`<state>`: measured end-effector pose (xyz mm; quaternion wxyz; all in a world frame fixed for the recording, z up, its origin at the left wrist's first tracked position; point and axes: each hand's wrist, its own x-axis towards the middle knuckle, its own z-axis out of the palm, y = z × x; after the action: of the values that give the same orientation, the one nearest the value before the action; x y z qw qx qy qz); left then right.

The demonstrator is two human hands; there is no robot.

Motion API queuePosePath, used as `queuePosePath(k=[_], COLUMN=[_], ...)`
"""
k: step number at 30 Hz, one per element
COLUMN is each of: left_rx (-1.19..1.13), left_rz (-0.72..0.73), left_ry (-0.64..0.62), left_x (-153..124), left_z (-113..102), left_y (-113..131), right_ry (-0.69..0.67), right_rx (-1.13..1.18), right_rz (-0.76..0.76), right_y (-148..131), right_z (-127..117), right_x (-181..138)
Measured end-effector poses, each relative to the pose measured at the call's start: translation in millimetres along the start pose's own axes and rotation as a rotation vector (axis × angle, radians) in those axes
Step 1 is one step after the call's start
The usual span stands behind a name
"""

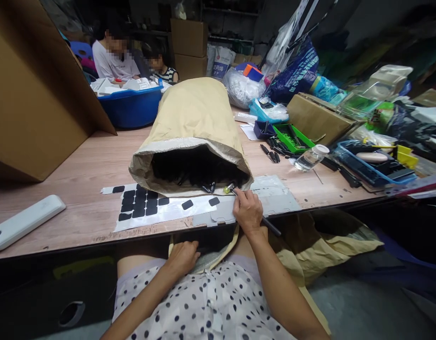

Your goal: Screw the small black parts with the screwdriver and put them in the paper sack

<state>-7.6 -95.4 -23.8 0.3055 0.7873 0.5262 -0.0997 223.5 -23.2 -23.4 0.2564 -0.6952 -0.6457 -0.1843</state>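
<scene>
A tan paper sack (193, 127) lies on its side on the wooden table (79, 170), its open mouth facing me with dark tools inside. My right hand (247, 211) is closed round a black-handled tool (271, 226) with a yellow-green tip (226, 190), right at the sack's mouth. My left hand (182, 257) rests below the table edge in my lap, fingers curled over a grey-tan bag (207, 259). In front of the sack lie white backing sheets with black pads (140, 205).
A big cardboard box (34, 94) stands at the left, a white remote-like device (25, 221) near the front edge. A blue tub (131, 106) and two seated people are at the back. Green tray (292, 137), bottle (312, 157), blue tray (370, 167) and clutter fill the right.
</scene>
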Motion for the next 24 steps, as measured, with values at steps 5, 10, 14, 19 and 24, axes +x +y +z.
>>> queuePosePath(k=[5,10,14,19,24], left_rx=[0.129,0.051,-0.183,-0.411,-0.235], left_rz=[-0.140,-0.017,0.225,0.242,-0.301], left_ry=[-0.122,-0.128,-0.115,0.383,0.854], left_x=[6,3,-2,25,78], left_z=[10,12,-24,-94,-131], left_y=[-8,-10,0,6,-10], right_ry=[-0.004,0.023,0.023,0.024,0.036], right_rx=[0.011,-0.011,-0.004,-0.005,-0.010], right_rz=[0.002,-0.002,-0.010,-0.004,-0.012], right_y=[0,-1,-2,-3,-5], right_z=[0,1,1,1,1], right_x=[-1,-1,-1,0,1])
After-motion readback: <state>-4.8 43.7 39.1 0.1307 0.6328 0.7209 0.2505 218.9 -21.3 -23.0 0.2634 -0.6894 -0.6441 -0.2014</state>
